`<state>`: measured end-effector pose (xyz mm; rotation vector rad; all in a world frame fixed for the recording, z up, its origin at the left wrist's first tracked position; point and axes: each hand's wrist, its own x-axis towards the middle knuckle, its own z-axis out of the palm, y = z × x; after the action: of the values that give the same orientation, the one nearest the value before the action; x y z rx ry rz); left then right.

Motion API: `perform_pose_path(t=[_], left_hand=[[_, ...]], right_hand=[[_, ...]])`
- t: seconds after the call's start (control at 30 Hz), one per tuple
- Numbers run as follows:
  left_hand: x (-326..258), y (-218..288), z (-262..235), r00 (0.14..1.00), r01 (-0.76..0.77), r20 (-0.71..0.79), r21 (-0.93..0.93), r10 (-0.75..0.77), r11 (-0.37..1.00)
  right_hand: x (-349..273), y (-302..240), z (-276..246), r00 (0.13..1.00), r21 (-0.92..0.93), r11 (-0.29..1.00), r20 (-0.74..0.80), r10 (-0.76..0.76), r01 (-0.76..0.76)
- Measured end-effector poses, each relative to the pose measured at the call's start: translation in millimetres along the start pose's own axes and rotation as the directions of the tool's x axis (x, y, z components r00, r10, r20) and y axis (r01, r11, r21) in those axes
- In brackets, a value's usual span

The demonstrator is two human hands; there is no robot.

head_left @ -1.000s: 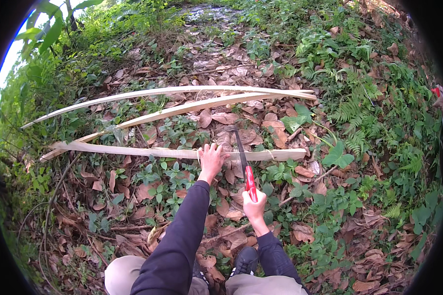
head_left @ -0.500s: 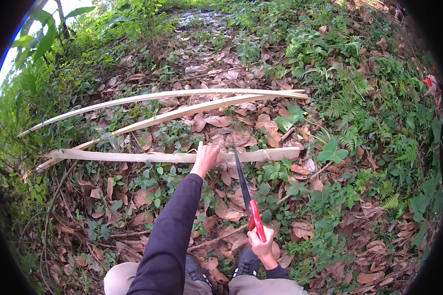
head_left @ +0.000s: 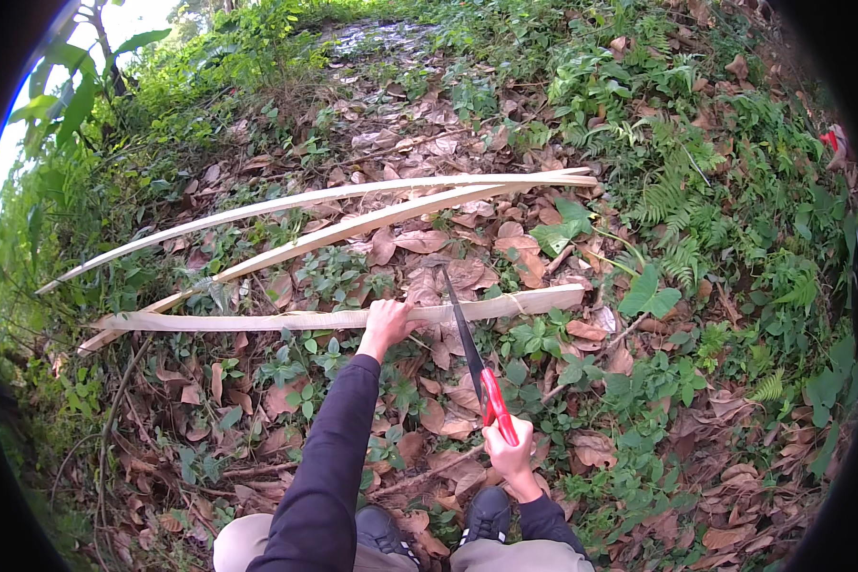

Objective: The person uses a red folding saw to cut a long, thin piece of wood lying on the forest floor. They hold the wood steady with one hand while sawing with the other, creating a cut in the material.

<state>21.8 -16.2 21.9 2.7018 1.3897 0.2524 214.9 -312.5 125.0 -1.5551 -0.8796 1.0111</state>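
Observation:
A long pale wooden plank (head_left: pixel 229 322) lies across the leaf litter in front of me, its left end resting over another strip. My left hand (head_left: pixel 387 324) is closed around the plank a little right of its middle. In my right hand (head_left: pixel 512 448), low and close to my feet, is the red handle of a handsaw (head_left: pixel 466 336). Its dark blade points up and away, crossing the plank to the right of my left hand. Whether the teeth touch the wood I cannot tell.
Two more pale wooden strips lie beyond: a curved one (head_left: pixel 296 199) and a straighter one (head_left: pixel 353 224), crossing near their right ends. Dry brown leaves, ferns (head_left: pixel 672 205) and low plants cover the ground. My shoes (head_left: pixel 487 516) stand at the bottom.
My left hand has shifted slightly left and nearer to me with the plank, whose left end has come nearer. The saw still crosses the plank, in nearly the same place.

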Motion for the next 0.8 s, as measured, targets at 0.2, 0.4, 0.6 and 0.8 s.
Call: perform_pose_path(t=[0.2,0.4,0.6,0.8], left_hand=[[-5,4,1,1.000,0.023,-0.007,-0.033,-0.023,0.999],[-6,6,0,0.999,0.047,0.015,-0.026,-0.047,0.999],[-4,7,0,0.998,0.054,-0.008,-0.056,-0.055,0.997],[-9,10,-1,0.997,0.062,-0.043,-0.031,-0.063,0.998]], right_hand=[[0,0,-4,0.996,-0.081,0.993,-0.037,-0.084,0.081],[11,1,5,0.990,-0.176,0.975,-0.014,-0.143,0.138],[42,-13,1,0.967,-0.228,0.946,-0.049,-0.249,0.232],[30,0,18,0.980,-0.192,0.963,-0.033,-0.198,0.188]])
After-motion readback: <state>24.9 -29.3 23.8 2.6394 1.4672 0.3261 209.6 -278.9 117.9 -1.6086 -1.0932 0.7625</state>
